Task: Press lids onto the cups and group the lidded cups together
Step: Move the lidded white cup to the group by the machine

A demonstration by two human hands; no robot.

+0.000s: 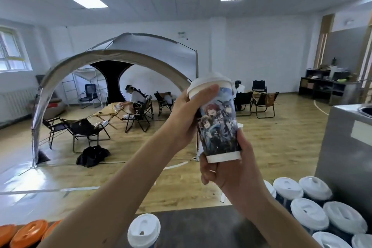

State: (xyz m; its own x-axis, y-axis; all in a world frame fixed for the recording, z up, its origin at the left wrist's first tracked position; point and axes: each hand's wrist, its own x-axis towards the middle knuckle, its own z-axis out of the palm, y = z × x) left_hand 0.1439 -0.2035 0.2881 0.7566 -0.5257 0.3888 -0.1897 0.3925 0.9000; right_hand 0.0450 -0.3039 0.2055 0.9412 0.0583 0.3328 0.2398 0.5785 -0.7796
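Cup (218, 125) raised and tilted, left grip (188, 110) curled round its lidded top, right grip (225, 171) clasping its base

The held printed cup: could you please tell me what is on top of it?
A white lid caps the cup, the left hand gripping its rim; whatever is inside is covered.

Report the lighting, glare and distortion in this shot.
Head view: even light from ceiling panels and the window; glare sheen on the floor at left; wide-angle distortion bows the walls; the cup shows its print clearly, while its white lid looks washed out and soft.
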